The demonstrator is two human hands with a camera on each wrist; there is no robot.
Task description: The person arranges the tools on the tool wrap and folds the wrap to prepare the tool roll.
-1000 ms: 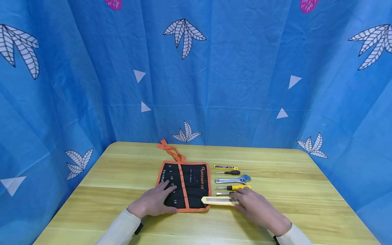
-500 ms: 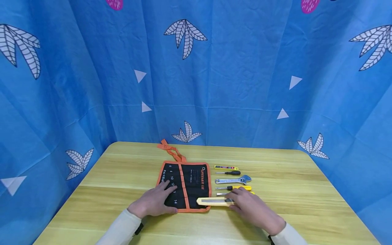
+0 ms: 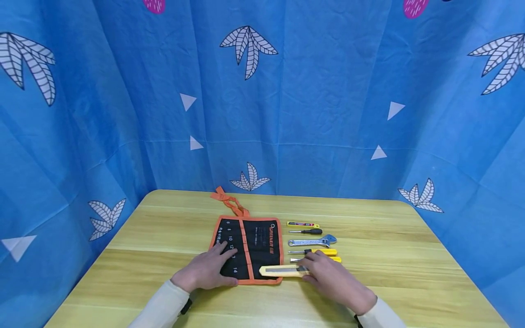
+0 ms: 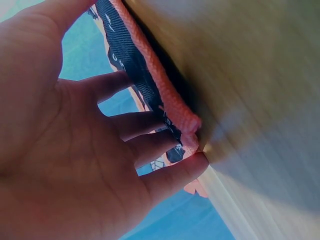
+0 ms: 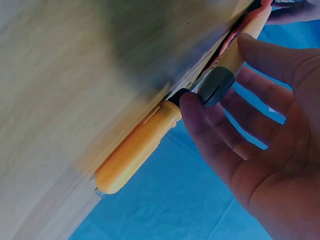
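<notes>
A: Under the right hand (image 3: 334, 280), what lay there?

B: A yellow utility knife (image 3: 283, 271), flat on the wooden table (image 3: 389, 273), its far end overlapping the near right corner of the black tool roll (image 3: 250, 248). The fingers were curled over the knife's near end; in the right wrist view the thumb (image 5: 200, 120) sat just by the dark slider (image 5: 216, 86). A light pinch, by the look of it.

A: How would it handle?

B: My reading: light, stiff, a smooth plastic body that could slip sideways on the wood. Best taken along the long sides of the body, behind the slider. Whether the blade was out, I could not tell.

A: And the left hand (image 3: 207, 269)?

B: Flat, fingers straight and spread, pressing the roll's left pockets down. The left wrist view showed the orange binding (image 4: 165, 95) at the fingertips. The roll looked soft and limp, likely to ruck without that hold.

A: Beyond the right hand?

B: Just past its fingertips, two yellow-handled screwdrivers (image 3: 313, 251), then an adjustable wrench (image 3: 312, 241), a black-handled screwdriver (image 3: 306, 231), and a small yellow cutter (image 3: 302, 224) farthest off.
</notes>
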